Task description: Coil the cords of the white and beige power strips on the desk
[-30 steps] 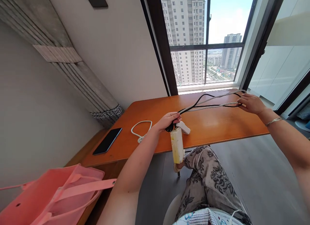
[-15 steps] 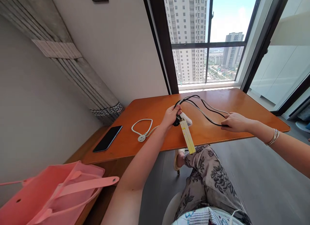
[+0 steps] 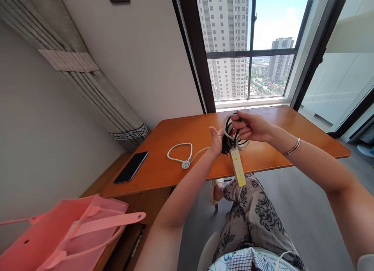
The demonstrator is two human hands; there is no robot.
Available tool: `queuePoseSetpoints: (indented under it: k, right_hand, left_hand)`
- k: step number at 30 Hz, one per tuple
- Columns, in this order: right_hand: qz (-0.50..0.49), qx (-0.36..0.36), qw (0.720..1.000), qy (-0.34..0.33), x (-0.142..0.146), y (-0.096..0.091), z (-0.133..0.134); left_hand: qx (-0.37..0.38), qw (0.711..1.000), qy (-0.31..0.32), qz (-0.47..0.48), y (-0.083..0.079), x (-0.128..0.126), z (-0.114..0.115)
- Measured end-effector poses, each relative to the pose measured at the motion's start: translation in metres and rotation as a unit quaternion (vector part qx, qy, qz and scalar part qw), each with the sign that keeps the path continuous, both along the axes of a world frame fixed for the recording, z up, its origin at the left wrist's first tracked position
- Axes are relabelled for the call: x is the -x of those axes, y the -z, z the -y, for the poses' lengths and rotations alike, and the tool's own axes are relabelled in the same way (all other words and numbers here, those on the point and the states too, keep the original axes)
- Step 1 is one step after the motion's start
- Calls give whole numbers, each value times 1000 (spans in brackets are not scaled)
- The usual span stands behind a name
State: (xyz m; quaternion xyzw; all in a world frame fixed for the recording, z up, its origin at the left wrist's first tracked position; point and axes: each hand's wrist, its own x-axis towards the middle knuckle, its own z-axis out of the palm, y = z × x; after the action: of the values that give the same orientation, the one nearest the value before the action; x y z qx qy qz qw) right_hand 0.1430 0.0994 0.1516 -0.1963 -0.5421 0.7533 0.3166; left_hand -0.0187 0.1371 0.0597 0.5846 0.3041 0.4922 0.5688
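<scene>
A bundle of looped black and white cables (image 3: 230, 127) is held up between my two hands over the desk's front part. My left hand (image 3: 216, 141) grips its left side, thumb raised and the fingers mostly hidden behind a black lump in the bundle. With bent fingers, my right hand (image 3: 253, 126) holds the loops from the right. Below the bundle hangs a long pale yellow bar (image 3: 238, 168), tilted past the desk edge; its kind is unclear. A white cord leads left to a white round plug (image 3: 186, 164) lying on the desk.
The orange-brown desk (image 3: 280, 119) stands before a window. A dark phone (image 3: 131, 168) lies at its left. A pink bag (image 3: 73, 228) sits at the lower left, near a gathered grey curtain (image 3: 111, 103). My patterned trousers (image 3: 260, 208) are below the desk edge.
My right hand has come left and up to the bundle, and the stretched cables are now gathered in loops. My left hand, the bar and the plug have shifted right.
</scene>
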Motion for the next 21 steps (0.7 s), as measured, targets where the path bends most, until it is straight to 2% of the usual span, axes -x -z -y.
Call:
queuePoseSetpoints:
  k: [3, 6, 11, 13, 16, 19, 21]
  right_hand:
    - [-73, 57, 994, 50, 8, -5, -3]
    - [-117, 78, 986, 87, 12, -6, -6]
    - [-117, 27, 985, 123, 1, -4, -16]
    - [-83, -5, 986, 144, -11, -4, -24]
    - [37, -74, 974, 211, -30, 5, -39]
    - [159, -124, 929, 311, -38, 29, -53]
    - [168, -91, 925, 329, -35, 50, -60]
  left_hand:
    - [-67, 996, 0, -55, 0, 1, 0]
    - [-133, 982, -6, -135, -5, -1, 2]
    - [-126, 965, -46, -224, -10, -6, 6]
    - [-114, 966, -48, -228, -10, -5, 7]
    - [-103, 967, -19, -232, -11, -2, 7]
    - [-89, 971, 27, -219, -12, 0, 10]
    - [-75, 975, 39, -207, -12, -1, 11]
